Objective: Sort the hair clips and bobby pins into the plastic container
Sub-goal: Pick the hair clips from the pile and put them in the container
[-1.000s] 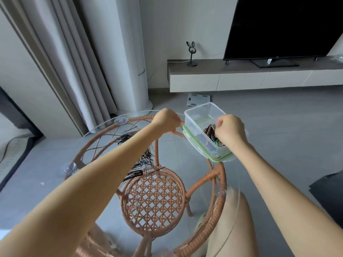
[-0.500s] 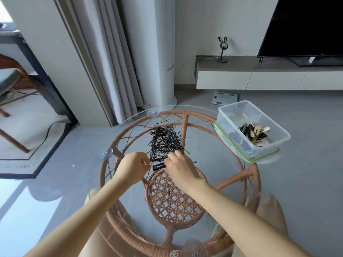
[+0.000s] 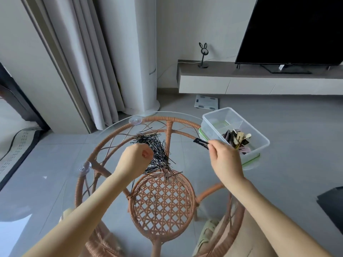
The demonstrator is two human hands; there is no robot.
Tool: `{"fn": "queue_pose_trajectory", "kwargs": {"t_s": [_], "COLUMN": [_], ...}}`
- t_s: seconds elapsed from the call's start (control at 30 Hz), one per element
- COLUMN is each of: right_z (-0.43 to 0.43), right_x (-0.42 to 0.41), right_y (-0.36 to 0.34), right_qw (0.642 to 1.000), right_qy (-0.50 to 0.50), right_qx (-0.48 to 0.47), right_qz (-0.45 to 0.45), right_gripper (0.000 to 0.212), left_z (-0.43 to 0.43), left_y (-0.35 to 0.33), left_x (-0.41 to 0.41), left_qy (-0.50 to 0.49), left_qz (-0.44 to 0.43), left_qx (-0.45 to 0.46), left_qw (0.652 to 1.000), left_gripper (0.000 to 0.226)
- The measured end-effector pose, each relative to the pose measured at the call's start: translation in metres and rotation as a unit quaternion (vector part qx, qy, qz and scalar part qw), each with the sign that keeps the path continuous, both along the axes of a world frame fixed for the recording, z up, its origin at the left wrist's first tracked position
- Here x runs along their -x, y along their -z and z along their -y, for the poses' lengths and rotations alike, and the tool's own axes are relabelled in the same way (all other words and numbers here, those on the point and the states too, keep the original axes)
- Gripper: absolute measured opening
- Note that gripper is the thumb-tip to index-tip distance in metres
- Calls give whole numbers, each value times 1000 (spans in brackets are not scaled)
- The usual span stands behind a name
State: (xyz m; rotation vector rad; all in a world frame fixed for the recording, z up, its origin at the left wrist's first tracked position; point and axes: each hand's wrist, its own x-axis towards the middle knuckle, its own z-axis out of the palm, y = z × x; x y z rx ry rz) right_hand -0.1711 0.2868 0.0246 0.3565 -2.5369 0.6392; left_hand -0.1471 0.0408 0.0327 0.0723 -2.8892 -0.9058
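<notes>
A clear plastic container [image 3: 215, 119] stands at the right edge of the round glass table [image 3: 111, 129], on its green-rimmed lid. Several hair clips [image 3: 236, 139] lie heaped in its near half. A black hair clip [image 3: 201, 143] is pinched in my right hand [image 3: 225, 160], held in the air just left of the container. A pile of black bobby pins [image 3: 157, 154] spreads over the table's middle. My left hand [image 3: 136, 161] sits curled at the pile's left edge; whether it holds pins is hidden.
The glass top rests on a rattan frame [image 3: 168, 121] with a woven lower shelf [image 3: 163, 203]. Beyond are a curtain [image 3: 89, 62], a white column unit [image 3: 141, 52], a floor scale [image 3: 206, 102], a TV bench [image 3: 259, 78] and a TV [image 3: 297, 30].
My right hand has lifted a black hair clip out of the pile and carried it right, toward the container. My left hand has moved up to the pile's left edge.
</notes>
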Motion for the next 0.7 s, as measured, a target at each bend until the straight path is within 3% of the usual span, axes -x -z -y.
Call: {"fn": "queue_pose_trajectory", "kwargs": {"t_s": [0.17,0.43,0.5,0.7], "right_z": [-68,-38,-29,-26], "right_x": [37,62,63,51], "right_y": [-13,-11,-9,2], "right_qw": [977,968,971,980], "right_qy": [173,71,62,36], "right_qx": [-100,-203,-180,-108], "right_qz": [70,129,148,163], "right_gripper": [23,26,15,11], "left_z": [-27,-17,-8,23], "left_y": [-3,-1,1,13], "left_x": [22,50,51,48], "left_qy": [36,-8,-21,-42], "left_qz": [-27,-51,-48,-29], "left_qx": [-24,-10,-2,2], "left_qw": [999,999,999,999], "left_gripper": [15,16,16,14]}}
